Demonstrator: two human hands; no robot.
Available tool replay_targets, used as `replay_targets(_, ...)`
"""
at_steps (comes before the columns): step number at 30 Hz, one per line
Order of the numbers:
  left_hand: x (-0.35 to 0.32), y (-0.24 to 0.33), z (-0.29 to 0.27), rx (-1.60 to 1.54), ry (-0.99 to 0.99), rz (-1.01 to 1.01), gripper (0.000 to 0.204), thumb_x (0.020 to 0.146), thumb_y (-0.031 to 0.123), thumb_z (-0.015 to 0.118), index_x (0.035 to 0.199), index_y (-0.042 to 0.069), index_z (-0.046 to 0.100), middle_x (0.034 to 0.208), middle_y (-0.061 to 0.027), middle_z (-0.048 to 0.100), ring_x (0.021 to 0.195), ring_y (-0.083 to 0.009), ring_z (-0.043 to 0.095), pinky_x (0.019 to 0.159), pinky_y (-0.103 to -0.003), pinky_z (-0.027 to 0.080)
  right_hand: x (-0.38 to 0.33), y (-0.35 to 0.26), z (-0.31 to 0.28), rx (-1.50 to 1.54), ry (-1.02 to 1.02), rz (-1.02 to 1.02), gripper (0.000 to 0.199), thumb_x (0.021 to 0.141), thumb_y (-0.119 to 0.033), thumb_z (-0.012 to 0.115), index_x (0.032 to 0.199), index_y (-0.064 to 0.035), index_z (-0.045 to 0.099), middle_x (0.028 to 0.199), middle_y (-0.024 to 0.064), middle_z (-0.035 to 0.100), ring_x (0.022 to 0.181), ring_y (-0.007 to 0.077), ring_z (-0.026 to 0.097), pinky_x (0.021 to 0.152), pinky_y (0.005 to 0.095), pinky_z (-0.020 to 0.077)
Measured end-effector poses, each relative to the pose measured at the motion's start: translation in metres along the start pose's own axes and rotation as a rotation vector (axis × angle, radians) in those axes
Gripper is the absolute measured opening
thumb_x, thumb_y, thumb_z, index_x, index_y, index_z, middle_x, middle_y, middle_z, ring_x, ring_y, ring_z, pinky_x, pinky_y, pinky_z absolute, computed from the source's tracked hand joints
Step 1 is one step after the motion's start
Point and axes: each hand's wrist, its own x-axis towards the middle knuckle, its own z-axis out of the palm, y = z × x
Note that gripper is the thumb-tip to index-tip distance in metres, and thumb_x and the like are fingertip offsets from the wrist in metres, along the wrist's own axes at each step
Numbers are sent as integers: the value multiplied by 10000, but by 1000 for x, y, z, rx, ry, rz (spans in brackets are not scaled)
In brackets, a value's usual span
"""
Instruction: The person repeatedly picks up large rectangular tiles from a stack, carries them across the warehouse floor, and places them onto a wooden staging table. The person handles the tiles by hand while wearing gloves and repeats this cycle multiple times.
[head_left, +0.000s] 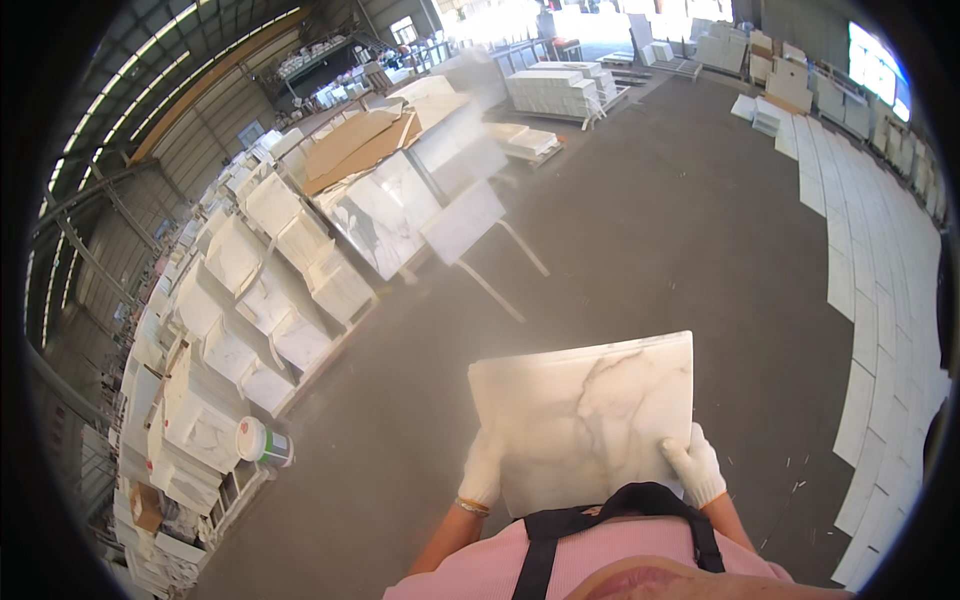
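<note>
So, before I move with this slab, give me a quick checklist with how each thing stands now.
1. Left hand: ok, gloved, holding the left edge of the marble-look slab, fingers mostly hidden.
2. Right hand: ok, gloved, thumb on the slab's face near its right edge.
3. Slab's lower edge: cannot tell, partly hidden behind the black strap.
4. Single piece or several: cannot tell from this angle.
5. Trip points ahead: not ok, two pale strips jut out toward the dark floor.
6. White bucket with the green band: ok, off to the left, apart from both hands.
</note>
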Motion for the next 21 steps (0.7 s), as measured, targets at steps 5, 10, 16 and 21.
replay_targets(5, 78, 44, 30, -279, 67, -109, 675, 1042, 452, 582, 1520, -3, 437, 1439, -97, 555, 1292, -206, 524, 1090, -355, 426, 144, -69, -25, -87, -151, -185, 574, 895, -525, 678, 1214, -49, 641, 1113, 206, 717, 1049, 374, 685, 912, 422, 525)
replay_targets(10, 200, 87, 66, -363, 120, -27, 727, 1037, 470, 587, 1542, -17, 395, 1456, -82, 534, 1305, -196, 509, 1087, -367, 430, 292, -113, -13, -92, -190, -210, 560, 902, -495, 688, 1212, -33, 626, 1122, 205, 710, 1060, 358, 684, 913, 409, 526)
replay_targets(16, 402, 130, 89, -321, -47, -68, 702, 1051, 432, 568, 1559, -15, 379, 1474, -66, 522, 1314, -177, 492, 1100, -348, 409, 439, -165, -6, -27, -59, -186, 524, 928, -423, 671, 1215, 9, 596, 1055, 181, 702, 962, 269, 675, 863, 377, 531)
replay_targets(21, 544, 180, 120, -162, -165, -33, 697, 1051, 439, 568, 1551, -17, 396, 1458, -61, 533, 1290, -161, 499, 1089, -336, 410, 525, -191, -9, 166, 39, -87, 492, 936, -391, 657, 1220, 7, 600, 1082, 153, 697, 966, 245, 665, 871, 366, 525)
